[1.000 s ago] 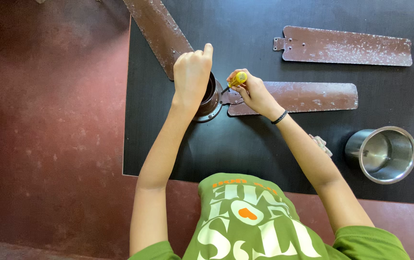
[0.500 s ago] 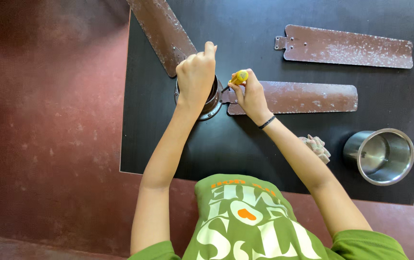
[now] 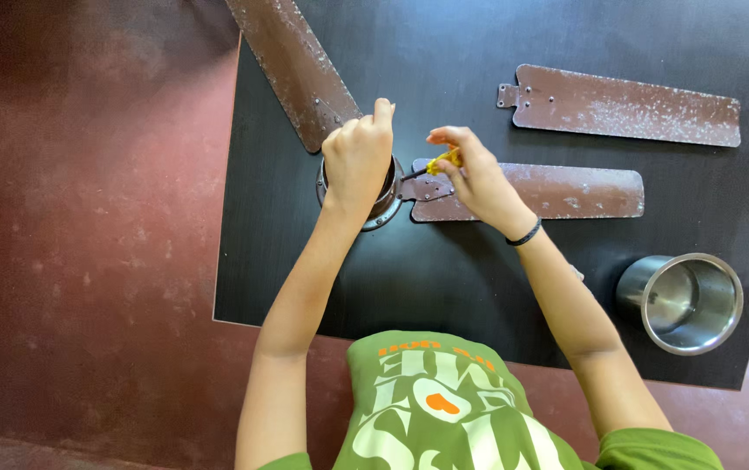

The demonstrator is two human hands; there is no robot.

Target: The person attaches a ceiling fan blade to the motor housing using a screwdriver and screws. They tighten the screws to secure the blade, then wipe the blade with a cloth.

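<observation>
A round metal fan motor hub (image 3: 385, 207) lies on the black table (image 3: 444, 278). My left hand (image 3: 359, 157) rests on top of it, fingers curled over the housing. My right hand (image 3: 472, 171) grips a yellow-handled screwdriver (image 3: 441, 162) whose tip points at the root of a brown fan blade (image 3: 549, 191) beside the hub. Another brown blade (image 3: 296, 70) runs from the hub up to the top left.
A third brown blade (image 3: 627, 106) lies loose at the table's upper right. A shiny steel cup (image 3: 681, 301) stands near the right front edge. Red floor (image 3: 87, 244) surrounds the table on the left and front.
My right hand has tipped the screwdriver down toward the blade's root. The left hand stays on the hub.
</observation>
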